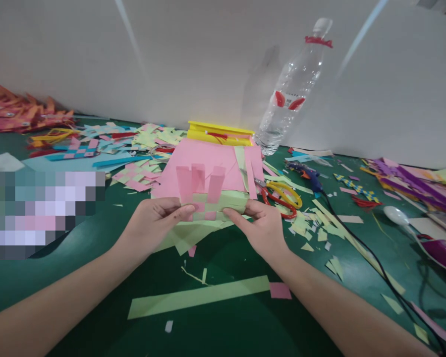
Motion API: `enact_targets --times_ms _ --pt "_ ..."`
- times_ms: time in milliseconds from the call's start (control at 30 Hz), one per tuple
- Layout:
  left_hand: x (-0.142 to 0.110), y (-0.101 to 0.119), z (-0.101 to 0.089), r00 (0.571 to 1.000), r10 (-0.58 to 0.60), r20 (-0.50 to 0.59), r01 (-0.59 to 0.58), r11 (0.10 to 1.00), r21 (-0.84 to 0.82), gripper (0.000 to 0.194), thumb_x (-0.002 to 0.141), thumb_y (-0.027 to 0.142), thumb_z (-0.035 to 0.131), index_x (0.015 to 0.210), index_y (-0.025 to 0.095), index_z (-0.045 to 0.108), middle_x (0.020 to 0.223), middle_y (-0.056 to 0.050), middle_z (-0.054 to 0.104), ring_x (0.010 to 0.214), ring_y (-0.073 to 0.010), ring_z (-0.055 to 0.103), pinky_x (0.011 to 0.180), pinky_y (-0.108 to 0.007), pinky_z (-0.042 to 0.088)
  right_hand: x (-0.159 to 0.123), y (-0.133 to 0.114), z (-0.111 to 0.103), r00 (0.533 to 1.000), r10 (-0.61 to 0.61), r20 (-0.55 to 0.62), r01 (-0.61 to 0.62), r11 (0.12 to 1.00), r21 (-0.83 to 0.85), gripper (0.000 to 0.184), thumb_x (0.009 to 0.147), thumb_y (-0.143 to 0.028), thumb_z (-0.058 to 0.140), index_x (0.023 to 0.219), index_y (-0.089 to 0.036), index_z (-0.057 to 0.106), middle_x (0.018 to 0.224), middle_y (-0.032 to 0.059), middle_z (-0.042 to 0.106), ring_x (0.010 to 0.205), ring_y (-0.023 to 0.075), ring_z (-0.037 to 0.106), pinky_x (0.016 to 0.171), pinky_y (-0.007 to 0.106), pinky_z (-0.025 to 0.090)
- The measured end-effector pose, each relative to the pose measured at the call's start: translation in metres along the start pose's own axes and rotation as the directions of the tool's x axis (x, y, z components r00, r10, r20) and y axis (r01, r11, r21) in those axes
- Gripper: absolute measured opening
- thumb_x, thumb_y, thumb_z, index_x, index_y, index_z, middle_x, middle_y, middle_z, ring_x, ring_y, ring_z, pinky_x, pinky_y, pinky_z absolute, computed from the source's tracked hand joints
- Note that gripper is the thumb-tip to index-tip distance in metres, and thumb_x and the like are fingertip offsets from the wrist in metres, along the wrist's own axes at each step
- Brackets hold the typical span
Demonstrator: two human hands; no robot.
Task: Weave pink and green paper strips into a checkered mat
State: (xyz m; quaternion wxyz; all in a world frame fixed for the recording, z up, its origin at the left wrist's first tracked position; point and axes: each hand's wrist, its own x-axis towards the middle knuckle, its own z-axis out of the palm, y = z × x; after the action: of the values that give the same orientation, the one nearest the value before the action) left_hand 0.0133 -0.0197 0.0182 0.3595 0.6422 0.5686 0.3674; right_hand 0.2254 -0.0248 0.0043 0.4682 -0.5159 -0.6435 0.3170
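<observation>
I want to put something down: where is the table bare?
The dark green tabletop is bare below the long pale green paper strip, right of the white scrap, and outside the left forearm. Crowded: behind the pink and green woven paper, toward the grey wall, and right of the right hand, around the red and yellow scissors.

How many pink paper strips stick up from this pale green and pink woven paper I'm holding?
3: a left pink strip nearest the left hand, a middle pink strip, and a right pink strip toward the right hand. Others may be hidden.
</observation>
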Motion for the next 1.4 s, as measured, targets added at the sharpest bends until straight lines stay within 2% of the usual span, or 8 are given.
enact_targets --times_ms 167,233,333,433,700,900,1133,1400 --pt "0.001 0.000 0.001 0.994 0.017 0.105 0.013 0.959 -0.284 0.038 0.067 0.045 0.074 0.095 0.020 0.071 0.089 -0.005 0.075 0.081 -0.0231 0.069 0.065 -0.029 0.057 0.000 -0.002 0.000 0.997 -0.019 0.079 0.019 1.000 0.000 0.022 0.076 -0.039 0.068 0.068 -0.018 0.069 0.065 0.0018 0.067 0.061 0.0165 0.062 0.057 0.028 0.048" --pt "0.001 -0.001 0.001 0.995 0.003 0.096 0.028 0.947 -0.320 0.036 0.063 0.042 0.078 0.091 0.021 0.071 0.085 -0.004 0.075 0.075 -0.0216 0.070 0.061 -0.029 0.057 0.000 -0.004 0.001 0.991 -0.022 0.135 0.024 1.000 -0.014 0.023 0.076 -0.039 0.068 0.065 -0.019 0.067 0.061 0.0004 0.065 0.059 0.0148 0.060 0.054 0.026 0.046" --pt "0.000 0.000 0.001 0.995 -0.051 0.084 0.070 0.966 -0.249 0.023 0.062 0.040 0.077 0.059 0.019 0.068 0.057 -0.001 0.068 0.054 -0.0177 0.065 0.053 -0.027 0.055 -0.001 -0.005 0.002 0.975 -0.029 0.222 0.040 0.998 -0.044 0.024 0.077 -0.039 0.067 0.065 -0.018 0.067 0.061 -0.0006 0.065 0.057 0.0128 0.057 0.052 0.024 0.044" --pt "-0.001 0.002 0.003 0.997 0.006 0.077 0.012 0.972 -0.235 0.032 0.065 0.037 0.073 0.041 0.019 0.061 0.052 -0.001 0.064 0.053 -0.0164 0.063 0.056 -0.028 0.055 -0.002 -0.004 0.002 0.959 -0.048 0.279 0.063 0.997 -0.044 0.022 0.079 -0.038 0.066 0.069 -0.018 0.069 0.066 0.0001 0.068 0.060 0.0128 0.059 0.055 0.024 0.045" --pt "-0.002 0.009 0.003 0.997 0.082 -0.015 -0.083 0.977 -0.197 0.030 0.067 0.030 0.069 0.040 0.019 0.062 0.063 -0.004 0.070 0.063 -0.0172 0.064 0.060 -0.026 0.053 0.000 -0.006 0.002 0.956 -0.031 0.292 0.030 1.000 0.009 0.011 0.074 -0.029 0.070 0.075 -0.019 0.068 0.072 -0.0002 0.071 0.066 0.0134 0.064 0.063 0.024 0.051" --pt "-0.004 0.007 0.003 0.996 0.051 0.079 -0.032 0.973 -0.230 0.031 0.071 0.034 0.069 0.045 0.019 0.064 0.067 -0.005 0.069 0.058 -0.0150 0.061 0.052 -0.025 0.050 -0.001 -0.007 0.001 0.945 -0.089 0.316 0.063 0.994 0.093 0.036 0.070 -0.035 0.075 0.103 -0.022 0.065 0.103 0.0033 0.072 0.096 0.0181 0.066 0.085 0.031 0.053" --pt "0.000 0.003 0.005 0.994 0.080 0.075 -0.056 0.960 -0.275 0.035 0.069 0.036 0.071 0.039 0.020 0.061 0.054 -0.002 0.061 0.059 -0.0160 0.062 0.063 -0.027 0.056 -0.002 -0.007 0.002 0.968 -0.087 0.237 0.085 0.996 0.017 0.016 0.082 -0.033 0.062 0.083 -0.023 0.074 0.080 0.0005 0.075 0.073 0.0161 0.069 0.064 0.026 0.055" --pt "-0.001 -0.001 0.002 0.995 -0.076 0.067 0.092 0.955 -0.283 0.012 0.068 0.037 0.074 0.070 0.025 0.078 0.072 -0.003 0.074 0.057 -0.0145 0.064 0.051 -0.023 0.057 -0.003 -0.006 0.003 0.967 -0.047 0.252 0.025 0.996 0.090 0.013 0.078 -0.033 0.067 0.082 -0.023 0.074 0.079 -0.0002 0.075 0.071 0.0154 0.070 0.066 0.025 0.056"
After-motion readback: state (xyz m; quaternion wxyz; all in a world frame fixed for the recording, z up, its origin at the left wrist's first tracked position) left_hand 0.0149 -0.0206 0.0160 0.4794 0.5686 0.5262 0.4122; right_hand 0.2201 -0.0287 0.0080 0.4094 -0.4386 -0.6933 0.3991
